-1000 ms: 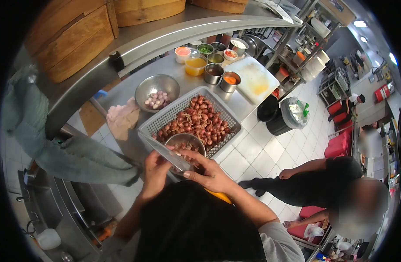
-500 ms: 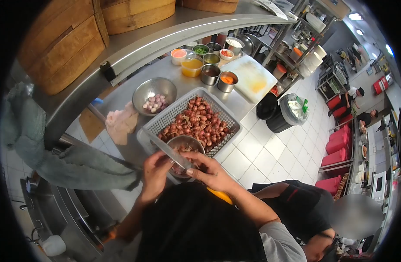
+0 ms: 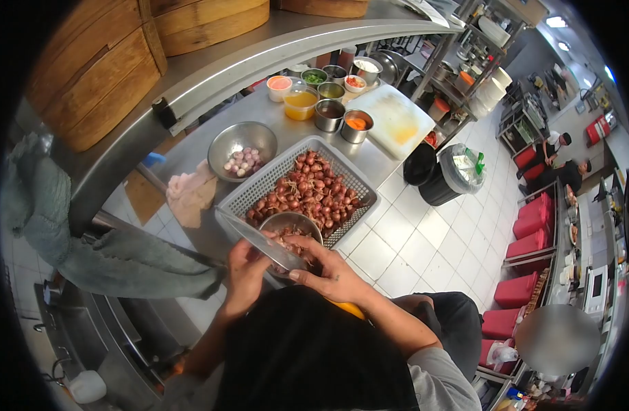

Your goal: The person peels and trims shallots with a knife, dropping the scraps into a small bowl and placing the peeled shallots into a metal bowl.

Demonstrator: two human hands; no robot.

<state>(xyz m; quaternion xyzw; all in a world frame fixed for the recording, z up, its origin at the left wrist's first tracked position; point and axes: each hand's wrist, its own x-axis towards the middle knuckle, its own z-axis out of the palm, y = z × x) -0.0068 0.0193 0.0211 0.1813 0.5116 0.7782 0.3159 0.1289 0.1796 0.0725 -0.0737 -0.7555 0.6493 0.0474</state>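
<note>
A knife (image 3: 270, 250) with a wide blade and a yellow handle is in my right hand (image 3: 331, 274), its tip pointing up and left. My left hand (image 3: 244, 274) is closed by the blade's lower side; what its fingers hold is hidden. Both hands are over a metal bowl (image 3: 292, 220) with peelings, which stands at the near edge of a grey perforated basket (image 3: 364, 179). Red shallots (image 3: 313, 185) fill the basket. Behind on the left, a steel bowl (image 3: 222, 142) contains peeled shallots (image 3: 243, 162).
A pink cloth (image 3: 191, 193) lies left of the basket. Sauce and garnish containers (image 3: 301, 104) and a white cutting board (image 3: 390, 120) are at the back. A lined black bin (image 3: 443, 183) stands on the floor. A co-worker (image 3: 451, 329) is close on my right.
The knife blade has tilted up and back down between my hands. The nearby co-worker has moved in closer behind my right arm. The basket and bowls remain in place.
</note>
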